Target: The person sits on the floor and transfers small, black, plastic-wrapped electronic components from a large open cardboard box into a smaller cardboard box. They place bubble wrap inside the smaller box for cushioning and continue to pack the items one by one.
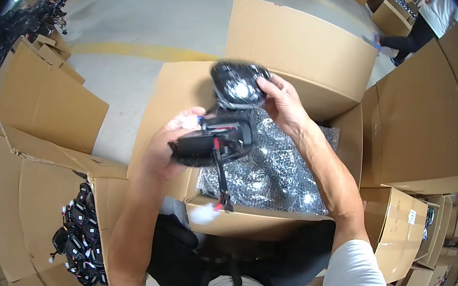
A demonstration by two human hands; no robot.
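Observation:
My left hand (169, 141) is closed on a black plastic housing (224, 136), blurred by motion. Red and black wires (218, 167) hang from it, with a blurred white piece (204, 214) near their lower end. Just beyond, my right hand (285, 105) grips a glossy black rounded part (240, 84) by its right edge, thumb on top. The two black pieces overlap or touch; I cannot tell if they are joined. Both are held above an open cardboard box (242, 222) in front of me, with clear bubble wrap (277, 172) lying inside it.
At lower left, an open carton (34, 193) holds several black wired parts (80, 233). A tall box flap (301, 43) stands at the far side, and more cartons (395, 232) are at right. Another person (429, 24) is at the far right on the grey floor (141, 18).

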